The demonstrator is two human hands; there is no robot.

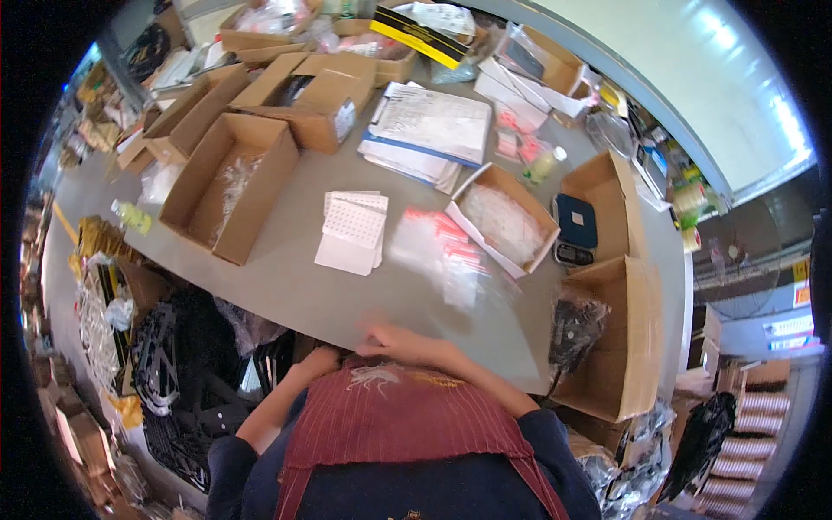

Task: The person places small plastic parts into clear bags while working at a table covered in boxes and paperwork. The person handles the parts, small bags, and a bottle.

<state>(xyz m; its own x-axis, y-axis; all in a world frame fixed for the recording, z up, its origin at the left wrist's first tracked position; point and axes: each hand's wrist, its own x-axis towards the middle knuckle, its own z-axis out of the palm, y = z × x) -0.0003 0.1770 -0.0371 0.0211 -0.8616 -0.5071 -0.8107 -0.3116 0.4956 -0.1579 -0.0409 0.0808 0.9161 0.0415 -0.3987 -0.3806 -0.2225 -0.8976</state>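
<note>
Both my hands are close to my body at the table's near edge, in front of the dark red apron [407, 416]. My left hand [321, 358] is low beside the apron's upper left corner, its fingers hidden. My right hand [387, 341] lies across the apron's top edge, smeared by motion, so whether it holds anything cannot be made out. Nearest on the grey table [347, 299] are clear zip bags [442, 251] with red strips. Left of those lies a small stack of white label sheets [354, 227]. A carton [503, 217] holds more clear bags.
Open cardboard boxes [230, 186] stand at the left and back. A clipboard with papers [433, 121] lies at the centre back. On the right, a dark blue scale [575, 221] sits in one box, and a box [620, 338] holds a black bagged part. Black parts [186, 373] fill the lower left.
</note>
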